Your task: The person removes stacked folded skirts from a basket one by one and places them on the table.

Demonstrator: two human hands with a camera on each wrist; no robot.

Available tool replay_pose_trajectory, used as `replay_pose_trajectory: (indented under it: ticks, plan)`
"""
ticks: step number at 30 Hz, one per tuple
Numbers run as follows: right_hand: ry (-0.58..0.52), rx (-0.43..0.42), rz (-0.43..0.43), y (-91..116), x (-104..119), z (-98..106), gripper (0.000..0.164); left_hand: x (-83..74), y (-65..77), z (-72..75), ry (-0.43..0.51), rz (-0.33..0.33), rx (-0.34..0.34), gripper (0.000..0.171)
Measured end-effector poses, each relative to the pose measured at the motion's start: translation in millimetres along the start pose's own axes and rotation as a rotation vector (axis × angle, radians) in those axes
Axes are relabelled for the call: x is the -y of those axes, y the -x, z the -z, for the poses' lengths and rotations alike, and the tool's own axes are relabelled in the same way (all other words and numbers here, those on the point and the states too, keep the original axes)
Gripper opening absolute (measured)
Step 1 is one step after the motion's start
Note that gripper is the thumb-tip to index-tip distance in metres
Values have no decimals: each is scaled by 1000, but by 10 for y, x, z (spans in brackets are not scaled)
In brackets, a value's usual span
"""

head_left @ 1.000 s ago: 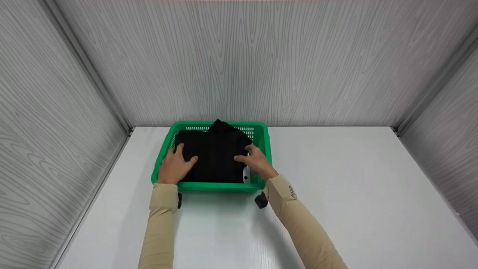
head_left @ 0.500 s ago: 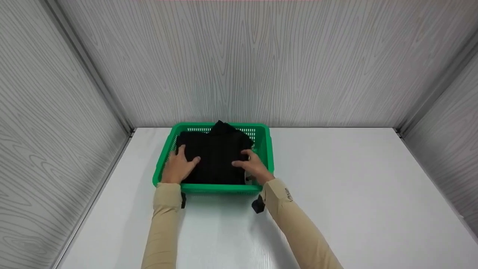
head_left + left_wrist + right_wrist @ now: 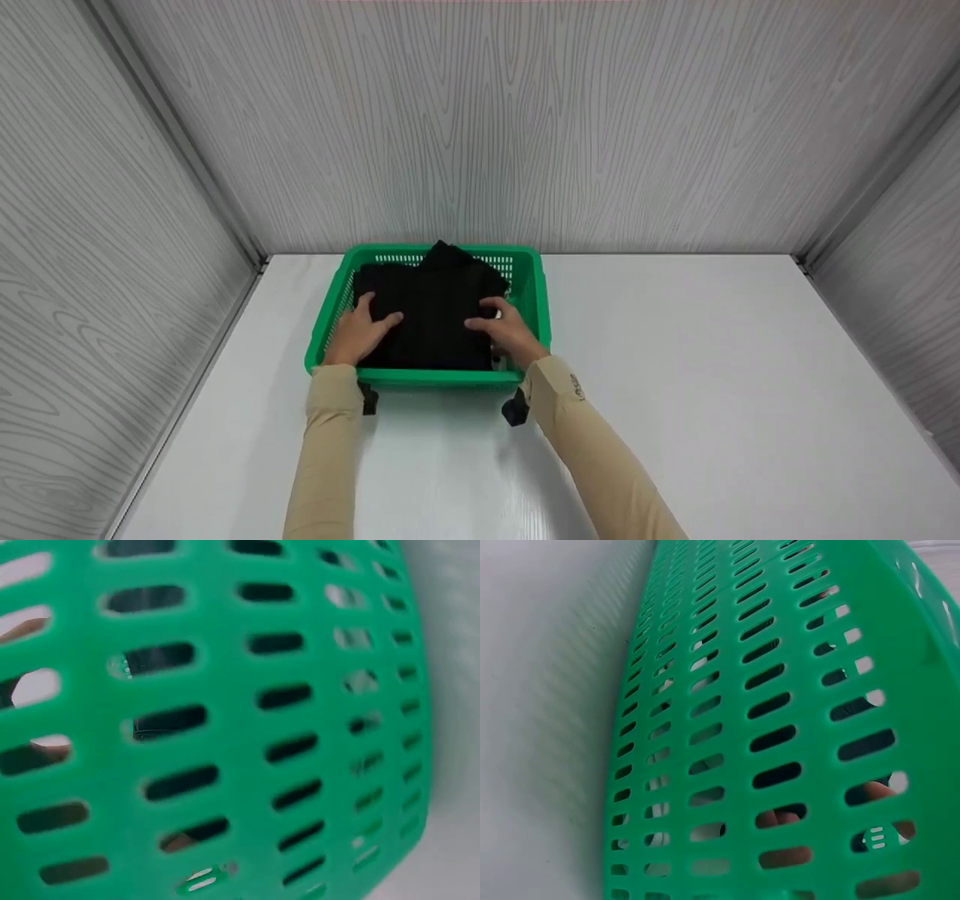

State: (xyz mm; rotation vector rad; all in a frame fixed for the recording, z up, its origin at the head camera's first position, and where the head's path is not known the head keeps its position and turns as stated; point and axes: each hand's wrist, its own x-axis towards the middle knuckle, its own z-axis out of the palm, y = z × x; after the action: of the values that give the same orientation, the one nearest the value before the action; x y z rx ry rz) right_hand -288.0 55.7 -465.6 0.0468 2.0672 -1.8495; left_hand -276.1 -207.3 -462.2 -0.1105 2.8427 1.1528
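A folded black cloth (image 3: 435, 319) lies in a green plastic basket (image 3: 427, 377), one corner poking up past the back rim. My left hand (image 3: 356, 337) holds its left side, thumb on top. At the right side my right hand (image 3: 514, 330) grips it, thumb and index finger on the top edge; the lower fingers are hidden. Beside the cloth, under the right hand, a bit of something pale shows. The left wrist view is filled by the slotted basket wall (image 3: 225, 690). In the right wrist view, fingers (image 3: 881, 791) show through slots of the basket wall (image 3: 810, 720).
The basket stands on a white table (image 3: 675, 375), close to the grey wood-grain back wall (image 3: 480, 127). Side walls rise at left (image 3: 97, 262) and right (image 3: 900, 225). A small dark device (image 3: 516, 409) hangs under the right wrist, in front of the basket.
Both hands have shifted slightly inward along the cloth's sides, the right one a little more to the left. Cloth and basket stay nearly where they were.
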Motion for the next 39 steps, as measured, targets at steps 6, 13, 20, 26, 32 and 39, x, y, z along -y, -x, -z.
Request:
replay_pose_trajectory:
  ticks: [6, 13, 20, 26, 32, 39]
  plan:
    - [37, 37, -20, 8, 42, -46, 65, 21, -12, 36, 116, 31, 6, 79]
    - [62, 108, -30, 45, 146, -83, 69, 40, 2, 32, 145, 20, 16, 76]
    - [39, 68, 31, 14, 37, -101, 70, 63, 12, 34, 152, 46, 44, 75]
    - [15, 61, 50, 12, -23, -98, 70, 79, 61, 42, 227, 41, 99, 75]
    - [9, 93, 47, 2, -12, -72, 73, 72, 49, 62, 263, 9, 129, 80]
    - [33, 126, 26, 8, -10, -46, 73, 79, 64, 40, 254, 11, 135, 79]
